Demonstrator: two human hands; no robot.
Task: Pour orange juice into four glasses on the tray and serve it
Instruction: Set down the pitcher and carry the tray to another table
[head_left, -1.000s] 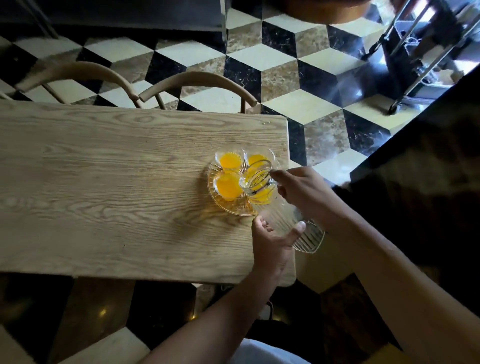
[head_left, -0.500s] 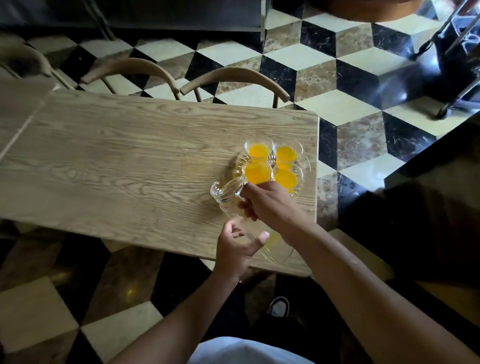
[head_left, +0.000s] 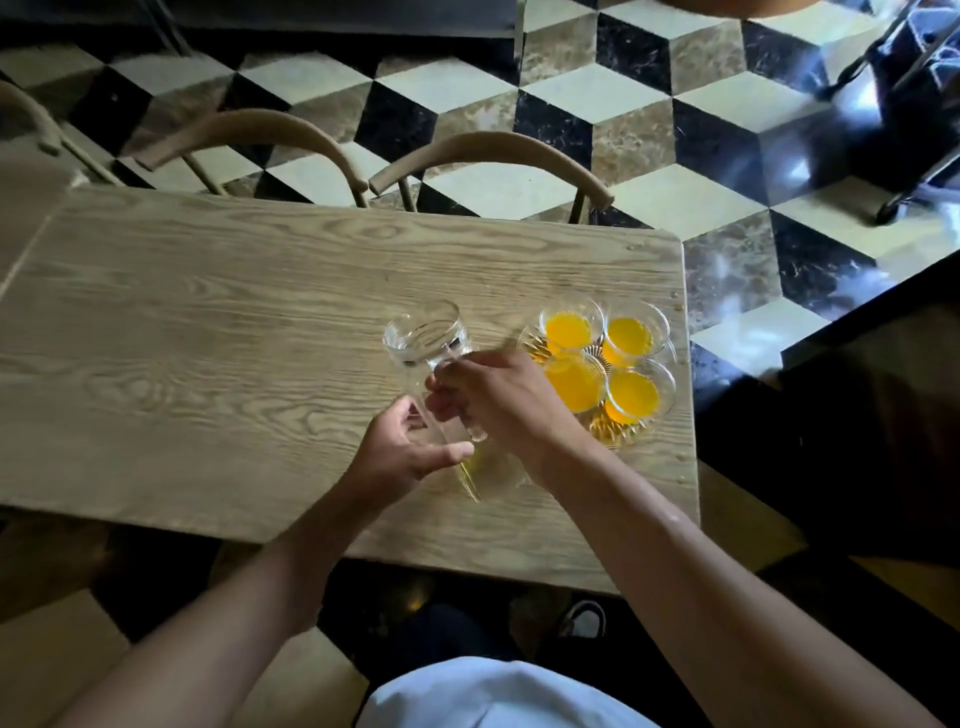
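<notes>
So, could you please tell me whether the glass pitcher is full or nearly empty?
Nearly empty: the pitcher looks clear through its walls, with only a yellowish trace near its base, while all four glasses hold orange juice.

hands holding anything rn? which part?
Both hold the glass pitcher: right hand grips its handle, left hand steadies the lower body. Its base is hidden.

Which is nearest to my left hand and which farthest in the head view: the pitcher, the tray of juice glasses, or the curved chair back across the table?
1. Pitcher: held in the left hand, with the right hand on its handle.
2. Tray: to the right, by the table's right end.
3. Chair back: beyond the table's far edge.
</notes>
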